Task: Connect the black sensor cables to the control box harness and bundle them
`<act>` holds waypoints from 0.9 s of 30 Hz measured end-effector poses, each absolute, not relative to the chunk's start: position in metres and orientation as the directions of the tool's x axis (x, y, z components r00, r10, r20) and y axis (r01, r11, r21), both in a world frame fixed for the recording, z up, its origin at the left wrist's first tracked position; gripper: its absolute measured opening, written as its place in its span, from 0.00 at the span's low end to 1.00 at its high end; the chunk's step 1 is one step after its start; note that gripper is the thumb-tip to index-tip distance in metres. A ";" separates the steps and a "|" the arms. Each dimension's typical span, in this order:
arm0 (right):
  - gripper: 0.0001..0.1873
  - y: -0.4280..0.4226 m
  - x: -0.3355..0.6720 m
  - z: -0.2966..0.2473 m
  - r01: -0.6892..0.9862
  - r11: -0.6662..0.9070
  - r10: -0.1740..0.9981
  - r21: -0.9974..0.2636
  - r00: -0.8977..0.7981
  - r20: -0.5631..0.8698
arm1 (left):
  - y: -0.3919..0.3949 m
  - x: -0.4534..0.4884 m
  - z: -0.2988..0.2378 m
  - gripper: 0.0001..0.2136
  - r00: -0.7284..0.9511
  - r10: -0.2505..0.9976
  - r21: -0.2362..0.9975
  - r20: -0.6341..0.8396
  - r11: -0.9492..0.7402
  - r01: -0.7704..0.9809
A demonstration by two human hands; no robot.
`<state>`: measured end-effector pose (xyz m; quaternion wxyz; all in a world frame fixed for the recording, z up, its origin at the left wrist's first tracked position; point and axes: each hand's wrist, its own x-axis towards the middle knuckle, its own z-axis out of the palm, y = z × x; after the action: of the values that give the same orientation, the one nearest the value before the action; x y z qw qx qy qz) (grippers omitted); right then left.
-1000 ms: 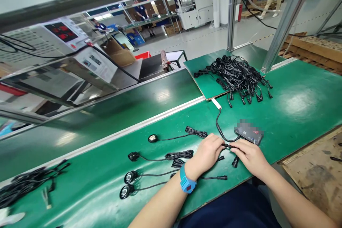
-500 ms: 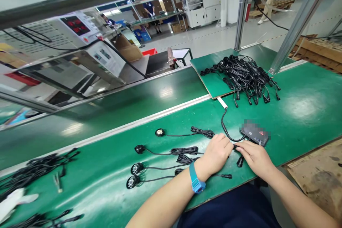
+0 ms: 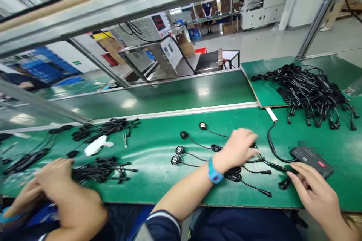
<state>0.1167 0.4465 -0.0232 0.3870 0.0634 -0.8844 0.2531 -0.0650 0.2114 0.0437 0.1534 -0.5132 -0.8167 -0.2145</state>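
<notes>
My left hand (image 3: 237,147), with a blue band at the wrist, is over the coiled black cables, its fingers apart and slightly blurred. My right hand (image 3: 313,190) has thumb and forefinger around a black cable connector (image 3: 278,166), whose lead runs left beneath my left hand. A second, thick black plug (image 3: 284,183) lies by the right thumb. Just beyond the right hand sits a dark control box (image 3: 312,160), partly pixelated. Several small round black lamp heads (image 3: 180,150) on cables lie left of my left hand, with loose cable ends (image 3: 266,172) below it.
A large heap of black cables (image 3: 311,86) lies on a raised green board (image 3: 266,94). At left, a co-worker's hands (image 3: 53,177) are near a cable bundle (image 3: 98,169) and a white glove (image 3: 97,145). A metal frame post (image 3: 318,19) stands at the back.
My view has swung left, bringing a co-worker's arms into sight. My hands, close together at the connector before, are now apart, the left one back over the cables.
</notes>
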 end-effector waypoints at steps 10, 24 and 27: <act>0.18 0.468 0.155 -0.027 0.078 0.957 0.271 -0.280 -0.591 0.760 | 0.047 -0.166 -0.014 0.38 -0.928 0.203 0.399 0.313 0.858 0.322; 0.22 0.480 0.155 -0.030 0.100 0.967 0.240 -0.234 -0.663 0.709 | 0.056 -0.157 -0.007 0.21 -0.898 0.208 0.479 0.389 0.787 0.390; 0.24 0.486 0.158 -0.033 0.126 0.970 0.237 -0.210 -0.698 0.676 | 0.058 -0.155 -0.005 0.19 -0.902 0.197 0.499 0.383 0.778 0.382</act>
<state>0.1576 0.4865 -0.0326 0.3760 -0.0989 -0.9184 0.0739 -0.1548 0.0584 -0.0046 0.1569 -0.1555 -0.9298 -0.2945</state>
